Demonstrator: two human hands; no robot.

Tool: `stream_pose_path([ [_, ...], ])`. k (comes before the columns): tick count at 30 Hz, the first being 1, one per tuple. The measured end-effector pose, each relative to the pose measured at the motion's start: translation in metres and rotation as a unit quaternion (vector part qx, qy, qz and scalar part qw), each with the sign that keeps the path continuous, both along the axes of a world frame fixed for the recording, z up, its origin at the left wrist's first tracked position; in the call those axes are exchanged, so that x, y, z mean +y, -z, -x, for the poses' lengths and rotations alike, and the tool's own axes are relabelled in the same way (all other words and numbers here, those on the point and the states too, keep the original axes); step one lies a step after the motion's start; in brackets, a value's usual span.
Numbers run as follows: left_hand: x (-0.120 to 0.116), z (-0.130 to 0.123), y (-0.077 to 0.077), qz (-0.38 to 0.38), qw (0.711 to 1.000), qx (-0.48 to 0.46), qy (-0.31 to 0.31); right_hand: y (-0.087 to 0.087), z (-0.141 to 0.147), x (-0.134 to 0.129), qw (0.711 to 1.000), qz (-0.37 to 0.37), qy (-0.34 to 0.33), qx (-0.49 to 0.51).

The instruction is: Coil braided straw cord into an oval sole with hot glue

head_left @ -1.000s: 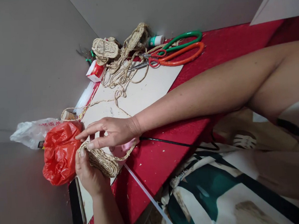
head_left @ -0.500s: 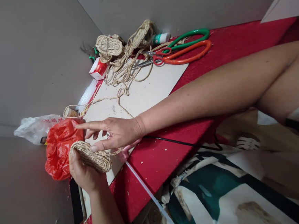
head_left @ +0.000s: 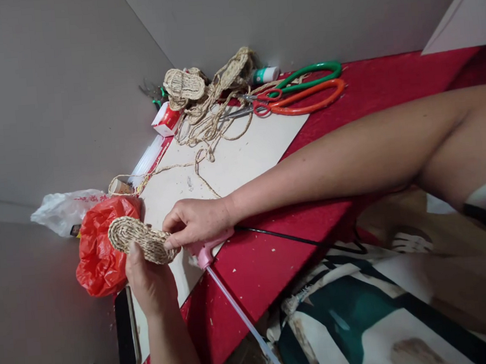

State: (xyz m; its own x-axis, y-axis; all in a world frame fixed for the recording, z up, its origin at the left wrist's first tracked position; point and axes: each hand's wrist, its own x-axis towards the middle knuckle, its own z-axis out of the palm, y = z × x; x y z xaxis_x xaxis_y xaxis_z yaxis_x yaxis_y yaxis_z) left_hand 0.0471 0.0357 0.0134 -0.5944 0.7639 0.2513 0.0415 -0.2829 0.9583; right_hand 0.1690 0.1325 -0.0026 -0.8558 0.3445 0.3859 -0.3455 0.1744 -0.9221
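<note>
My left hand [head_left: 152, 284] is closed on a small woven straw sole [head_left: 140, 238], its thumb pressed against the near edge. The sole shows coiled, braided rows and lies tilted in my grip. At the sole's right end, my right hand [head_left: 198, 223] pinches the edge between thumb and fingers. Just under my right hand rests a pink glue gun [head_left: 205, 256], partly hidden, with a long clear glue stick [head_left: 245, 316] reaching out toward my lap. A thin braided straw cord [head_left: 203, 177] runs across the board to behind my right wrist.
Braided straw and another woven sole [head_left: 185, 85] are piled at the back. Large scissors [head_left: 307, 98] with green and orange handles lie beside a smaller red-handled pair. A red plastic bag [head_left: 101, 260], a phone [head_left: 126, 331] and a white board [head_left: 249, 153] are on the red table.
My right hand has come down from above the sole and now pinches its end. The left hand has turned the sole so its flat face shows more.
</note>
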Motion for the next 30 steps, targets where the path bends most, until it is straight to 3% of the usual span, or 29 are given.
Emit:
stream_pose_path([
  [3, -0.001, 0.003, 0.002, 0.035, 0.999, -0.001, 0.032, 0.000, 0.002, 0.004, 1.000, 0.016, -0.002, 0.007],
  [6, 0.000, 0.005, 0.002, 0.024, 0.999, 0.000, 0.027, 0.001, 0.001, 0.005, 1.000, 0.013, 0.006, 0.003],
  [13, 0.001, 0.003, -0.002, 0.000, 1.000, -0.005, -0.005, 0.000, -0.002, 0.004, 0.982, -0.044, 0.154, 0.098],
  [18, 0.000, 0.000, -0.003, -0.011, 1.000, 0.007, -0.006, 0.005, 0.001, 0.004, 0.984, -0.036, 0.115, 0.134],
  [30, -0.001, -0.007, 0.003, -0.009, 0.999, 0.029, -0.020, 0.011, 0.003, 0.001, 0.970, -0.075, 0.165, 0.165],
])
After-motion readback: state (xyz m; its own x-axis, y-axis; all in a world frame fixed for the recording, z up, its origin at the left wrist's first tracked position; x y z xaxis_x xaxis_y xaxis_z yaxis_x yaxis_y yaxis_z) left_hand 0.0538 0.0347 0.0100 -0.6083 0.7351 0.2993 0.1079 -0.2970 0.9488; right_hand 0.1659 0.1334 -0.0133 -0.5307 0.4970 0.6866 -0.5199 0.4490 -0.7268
